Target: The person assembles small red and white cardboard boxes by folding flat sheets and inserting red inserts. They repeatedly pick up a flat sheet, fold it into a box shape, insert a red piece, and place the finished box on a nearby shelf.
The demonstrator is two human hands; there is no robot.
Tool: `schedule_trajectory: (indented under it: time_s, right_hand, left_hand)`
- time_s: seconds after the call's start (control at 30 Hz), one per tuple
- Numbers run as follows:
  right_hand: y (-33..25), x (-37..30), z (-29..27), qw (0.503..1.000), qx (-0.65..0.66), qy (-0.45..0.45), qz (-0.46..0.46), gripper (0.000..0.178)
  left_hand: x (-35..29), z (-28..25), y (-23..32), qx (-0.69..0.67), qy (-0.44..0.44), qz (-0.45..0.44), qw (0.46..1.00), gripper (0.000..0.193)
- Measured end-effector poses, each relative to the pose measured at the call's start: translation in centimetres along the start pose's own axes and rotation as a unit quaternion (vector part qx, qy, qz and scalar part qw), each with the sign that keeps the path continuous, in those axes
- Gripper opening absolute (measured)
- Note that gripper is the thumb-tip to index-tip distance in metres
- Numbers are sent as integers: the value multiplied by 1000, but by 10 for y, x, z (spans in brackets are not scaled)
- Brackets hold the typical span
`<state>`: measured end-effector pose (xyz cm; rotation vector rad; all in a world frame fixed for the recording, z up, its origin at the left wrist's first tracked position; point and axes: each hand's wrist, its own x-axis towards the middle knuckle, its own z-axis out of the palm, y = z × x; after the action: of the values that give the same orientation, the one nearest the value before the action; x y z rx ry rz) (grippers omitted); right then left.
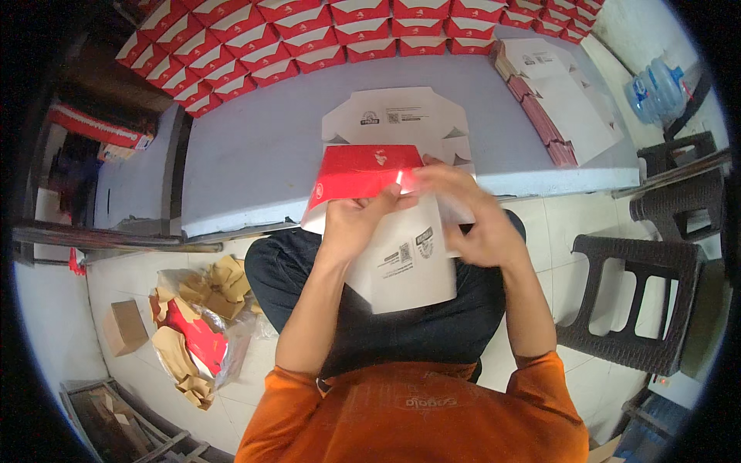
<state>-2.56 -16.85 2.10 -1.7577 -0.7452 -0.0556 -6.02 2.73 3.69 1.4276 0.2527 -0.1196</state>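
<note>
A partly folded cardboard box [367, 166] with a red outer panel and a white inner side rests over my lap at the table's edge. Its white flap [405, 262], printed in black, hangs down toward me. My left hand [351, 224] is closed on the box's near left edge, thumb lying on the red panel. At the right end of the box is my right hand [471, 212], its fingers against the red corner and smeared by motion. Just beyond lies a flat white box blank [386, 108], partly covered by the box.
Rows of stacked red-and-white boxes [309, 38] line the table's [255, 154] far side. More flat blanks [559, 100] are piled at the right. Dark plastic stools [641, 301] stand on the right; a plastic bag with cardboard scraps [204, 332] and a small carton [125, 328] are on the left floor.
</note>
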Motion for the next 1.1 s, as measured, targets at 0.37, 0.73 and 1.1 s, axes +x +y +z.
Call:
schedule_trajectory:
  time_s: [0.37, 0.73, 1.1]
  right_hand:
    - [-37, 9, 13, 896, -386, -68, -207, 50]
    - [-42, 15, 8, 873, -425, -121, -205, 53]
    - [-24, 17, 26, 924, -303, -125, -196, 66]
  left_hand:
    - [-7, -31, -36, 42, -40, 175, 983, 41]
    - [-6, -34, -35, 155, -9, 265, 952, 35]
    - [16, -39, -27, 43, 26, 153, 987, 27]
